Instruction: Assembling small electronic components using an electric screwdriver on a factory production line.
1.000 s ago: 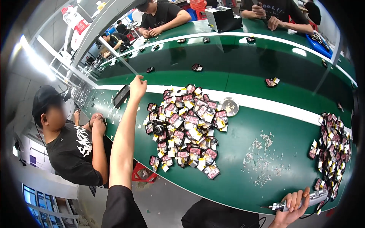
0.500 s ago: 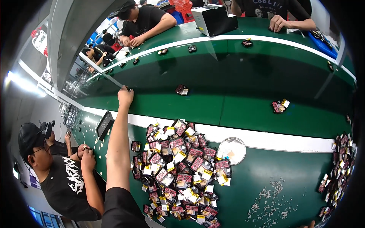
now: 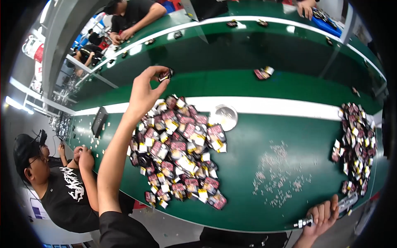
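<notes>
Since half a second ago, our left hand (image 3: 145, 87) has swung right, toward the far edge of the pile (image 3: 178, 146), and our right hand (image 3: 324, 215), then almost out of view, shows again at lower right. At far left a co-worker (image 3: 62, 202) in a black cap is at the bench (image 3: 240, 165), near a black tray (image 3: 99, 122) whose long axis runs away from us. Next, over the belt (image 3: 223, 82), our left hand pinches a small dark unit (image 3: 166, 75) between thumb and fingers. Its long axis seems to rise gently rightward; we cannot tell which way its face points. Nearer us lies the pile of similar units, with a round dish (image 3: 235, 124) just beside it, then a lone unit (image 3: 261, 74) on the belt and scattered screws (image 3: 281, 155). Our right hand is wrapped around a silver driver (image 3: 347, 201), tip pointing left and slightly toward us, long axis slanting up to the right. Beyond it stands a second pile (image 3: 357, 144).
</notes>
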Tool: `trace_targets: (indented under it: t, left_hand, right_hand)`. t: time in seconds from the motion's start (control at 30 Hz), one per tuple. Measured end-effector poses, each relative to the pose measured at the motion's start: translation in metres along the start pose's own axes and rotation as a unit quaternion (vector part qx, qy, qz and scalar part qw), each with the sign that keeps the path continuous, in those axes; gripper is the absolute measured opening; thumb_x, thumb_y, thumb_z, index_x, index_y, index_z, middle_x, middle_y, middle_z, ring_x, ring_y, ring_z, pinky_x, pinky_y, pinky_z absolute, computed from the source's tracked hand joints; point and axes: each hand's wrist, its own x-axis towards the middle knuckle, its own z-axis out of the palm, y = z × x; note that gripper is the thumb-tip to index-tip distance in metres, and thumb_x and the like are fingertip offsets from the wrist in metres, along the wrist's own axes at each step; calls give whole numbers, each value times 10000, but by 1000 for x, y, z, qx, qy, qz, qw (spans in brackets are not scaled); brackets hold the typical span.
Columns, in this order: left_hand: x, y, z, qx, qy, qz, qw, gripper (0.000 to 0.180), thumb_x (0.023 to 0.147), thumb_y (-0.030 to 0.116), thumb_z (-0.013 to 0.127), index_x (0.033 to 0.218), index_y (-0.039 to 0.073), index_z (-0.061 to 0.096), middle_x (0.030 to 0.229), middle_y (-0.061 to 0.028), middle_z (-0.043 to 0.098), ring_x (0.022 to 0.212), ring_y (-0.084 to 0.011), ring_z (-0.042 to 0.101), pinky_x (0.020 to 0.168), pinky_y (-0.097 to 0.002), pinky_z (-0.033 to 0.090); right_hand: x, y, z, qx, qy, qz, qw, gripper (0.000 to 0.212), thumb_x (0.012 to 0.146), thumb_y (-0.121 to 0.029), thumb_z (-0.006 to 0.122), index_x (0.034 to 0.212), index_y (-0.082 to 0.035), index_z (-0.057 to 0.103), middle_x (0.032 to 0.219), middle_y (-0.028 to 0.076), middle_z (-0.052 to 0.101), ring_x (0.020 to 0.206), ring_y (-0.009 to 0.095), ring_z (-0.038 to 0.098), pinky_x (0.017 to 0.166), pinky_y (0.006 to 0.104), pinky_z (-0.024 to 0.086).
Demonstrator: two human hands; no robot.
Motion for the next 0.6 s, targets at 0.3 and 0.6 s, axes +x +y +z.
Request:
trace_targets:
  t: [0.3, 0.6]
  left_hand:
    - [-197, 215, 53, -124, -247, 220, 936, 549, 589, -54, 704, 1111, -81, 539, 1152, -182, 553, 1023, -343, 547, 852, -401, 478]
    - [-242, 238, 80, -142, -137, 108, 974, 390, 626, -109, 642, 1009, -55, 593, 1097, -139, 602, 969, -318, 567, 799, -379, 487]
  right_hand:
    - [7, 12, -7, 16, -23, 21, 999, 134, 946, -190, 456, 887, -71, 436, 524, -17, 374, 439, 92, 387, 515, 263, 360]
    - [-35, 33, -2, 6, -34, 87, 996, 134, 936, -214, 450, 879, -93, 441, 510, -29, 372, 411, 89, 370, 495, 271, 371]
